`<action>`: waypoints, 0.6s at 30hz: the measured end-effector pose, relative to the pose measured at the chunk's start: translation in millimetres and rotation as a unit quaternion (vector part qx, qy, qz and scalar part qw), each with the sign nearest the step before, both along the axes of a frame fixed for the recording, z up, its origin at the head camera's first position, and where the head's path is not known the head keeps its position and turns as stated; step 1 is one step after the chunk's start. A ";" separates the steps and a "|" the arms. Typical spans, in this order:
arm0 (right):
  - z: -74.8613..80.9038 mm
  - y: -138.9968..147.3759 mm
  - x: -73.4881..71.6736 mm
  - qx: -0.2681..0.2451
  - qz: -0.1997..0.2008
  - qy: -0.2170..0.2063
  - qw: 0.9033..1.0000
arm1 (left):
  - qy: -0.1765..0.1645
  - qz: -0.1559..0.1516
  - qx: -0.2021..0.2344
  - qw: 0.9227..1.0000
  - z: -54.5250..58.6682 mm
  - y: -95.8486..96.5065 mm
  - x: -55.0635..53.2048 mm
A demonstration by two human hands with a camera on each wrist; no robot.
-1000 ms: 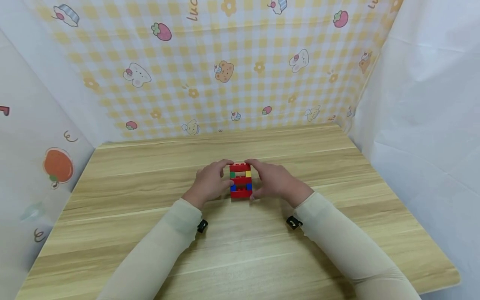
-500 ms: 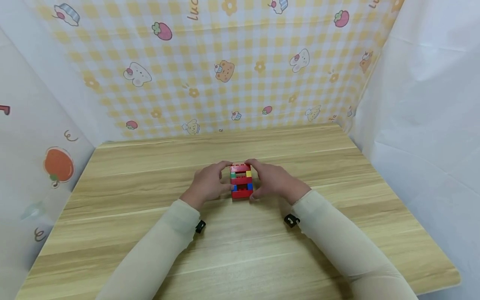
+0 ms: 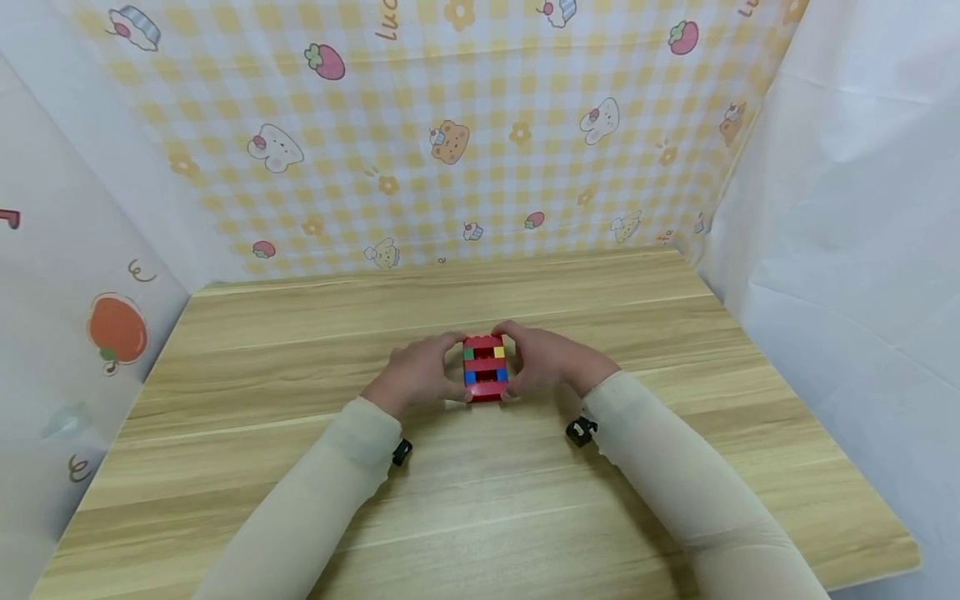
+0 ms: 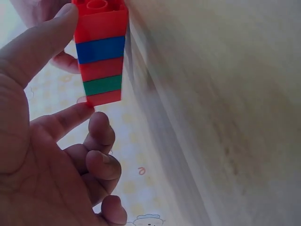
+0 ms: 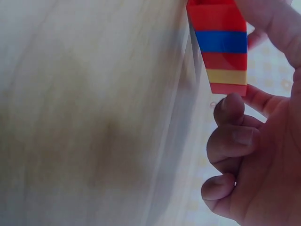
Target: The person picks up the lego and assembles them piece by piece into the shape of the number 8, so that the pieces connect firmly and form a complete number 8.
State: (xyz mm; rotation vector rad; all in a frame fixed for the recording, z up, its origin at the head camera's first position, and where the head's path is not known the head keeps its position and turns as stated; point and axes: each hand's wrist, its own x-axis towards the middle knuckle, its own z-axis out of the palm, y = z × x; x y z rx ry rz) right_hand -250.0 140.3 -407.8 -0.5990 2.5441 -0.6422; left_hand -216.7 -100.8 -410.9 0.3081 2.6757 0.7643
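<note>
A ladder-like stack of toy building bricks (image 3: 485,365) is between both hands near the middle of the table. Three long red bricks alternate with small ones: green (image 3: 468,354) and yellow (image 3: 499,352) in the far gap, blue (image 3: 470,377) at both sides of the near gap. My left hand (image 3: 420,372) pinches its left end, thumb at the near red brick (image 4: 101,27), index fingertip at the far one. My right hand (image 3: 551,360) pinches the right end likewise; its other fingers curl loosely below the yellow brick (image 5: 226,76) in the right wrist view.
The wood-grain table (image 3: 480,517) spreads around the hands. Behind it hangs a yellow checked cloth (image 3: 525,183) with cartoon prints, and white sheets stand at the left and right (image 3: 847,250). A dark wrist device (image 3: 581,431) is strapped at the right cuff.
The brick stack has tipped and shifted slightly toward me and to the right, both hands still on it. My left thumb has moved from beside the blue brick to the near red brick.
</note>
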 end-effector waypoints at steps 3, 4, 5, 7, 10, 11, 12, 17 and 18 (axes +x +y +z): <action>0.2 0.7 -2.0 0.007 0.001 -0.019 1.000 | -0.022 0.000 -0.007 1.000 0.5 0.9 -0.9; 0.5 1.0 -2.4 0.008 0.001 -0.026 1.000 | -0.028 0.001 -0.010 1.000 0.3 0.9 -1.3; 0.7 1.1 -2.7 0.010 -0.001 -0.031 0.999 | -0.034 0.002 -0.012 0.999 -0.1 0.9 -1.8; 0.2 1.4 -3.5 0.012 -0.005 -0.039 0.999 | -0.040 0.004 -0.012 0.999 -0.7 0.6 -2.5; -0.9 2.7 -4.9 0.010 -0.010 -0.041 0.999 | -0.043 0.007 -0.008 0.999 -0.5 0.4 -2.8; -1.1 3.3 -5.4 0.008 -0.010 -0.039 0.999 | -0.043 0.009 -0.006 0.999 0.0 0.5 -2.9; -1.3 3.9 -5.7 0.005 -0.011 -0.038 0.999 | -0.042 0.011 -0.004 0.999 0.5 0.4 -2.9; -1.1 5.6 -6.2 -0.015 -0.012 -0.035 0.999 | -0.044 0.014 0.000 0.999 0.8 -0.6 -5.2; -1.3 5.8 -6.2 -0.018 -0.014 -0.035 0.999 | -0.044 0.014 0.000 0.999 0.6 -0.9 -5.9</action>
